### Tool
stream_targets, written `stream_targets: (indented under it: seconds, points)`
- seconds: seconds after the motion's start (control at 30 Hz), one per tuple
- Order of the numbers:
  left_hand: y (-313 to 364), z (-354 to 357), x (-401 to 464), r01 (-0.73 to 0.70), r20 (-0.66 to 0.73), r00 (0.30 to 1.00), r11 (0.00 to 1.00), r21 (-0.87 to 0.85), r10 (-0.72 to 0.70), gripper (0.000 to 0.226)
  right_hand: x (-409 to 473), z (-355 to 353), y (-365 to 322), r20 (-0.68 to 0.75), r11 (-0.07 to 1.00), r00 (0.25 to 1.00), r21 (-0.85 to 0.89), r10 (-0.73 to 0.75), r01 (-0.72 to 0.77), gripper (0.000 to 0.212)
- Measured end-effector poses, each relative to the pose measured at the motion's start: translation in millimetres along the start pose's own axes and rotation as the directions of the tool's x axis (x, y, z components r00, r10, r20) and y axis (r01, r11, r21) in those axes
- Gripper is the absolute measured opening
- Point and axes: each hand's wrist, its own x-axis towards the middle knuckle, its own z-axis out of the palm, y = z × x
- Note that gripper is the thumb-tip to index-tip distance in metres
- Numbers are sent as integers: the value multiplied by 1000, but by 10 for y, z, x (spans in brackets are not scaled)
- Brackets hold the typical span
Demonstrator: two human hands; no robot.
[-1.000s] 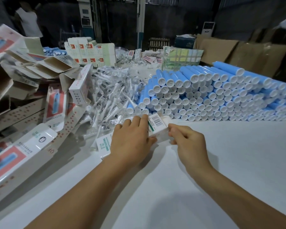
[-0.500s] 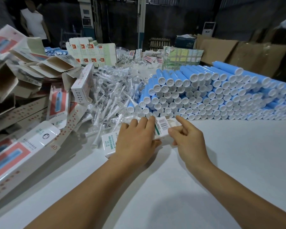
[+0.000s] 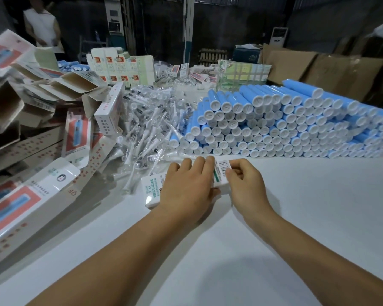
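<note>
The left hand (image 3: pixel 186 188) lies flat, pressing the box (image 3: pixel 152 191) onto the desk (image 3: pixel 296 217). The right hand (image 3: pixel 245 184) pinches its barcoded end. I'd say that end is not yet tucked shut.

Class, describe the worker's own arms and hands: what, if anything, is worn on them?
The left hand and right hand are bare: no gloves, no rings or watch visible. The left forearm and right forearm are uncovered, with no sleeve in view.
</note>
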Motion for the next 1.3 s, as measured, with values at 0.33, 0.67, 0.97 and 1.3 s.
stream_targets:
  seconds: [0.33, 0.67, 0.97, 1.3]
  points:
    - [-41, -29, 33, 47, 0, 999, 997, -67, -47, 76, 136, -160, -61, 434, 352, 815, 747, 384, -564, 57]
    - [82, -57, -13, -23, -7, 1000, 999, -25, 23, 72, -4, -54, 56, -27, 995, 995, -5, -97, 97, 21]
    - [84, -119, -73, -33, 6, 999, 999, 14, 33, 66, -75, -67, -4, 88, 984, 996, 178, -22, 6, 30]
    - [-26, -102, -79, -72, -152, 986, 997, 1, 71, 65, 18, -134, -17, 176, 822, 979, 541, 98, -180, 30]
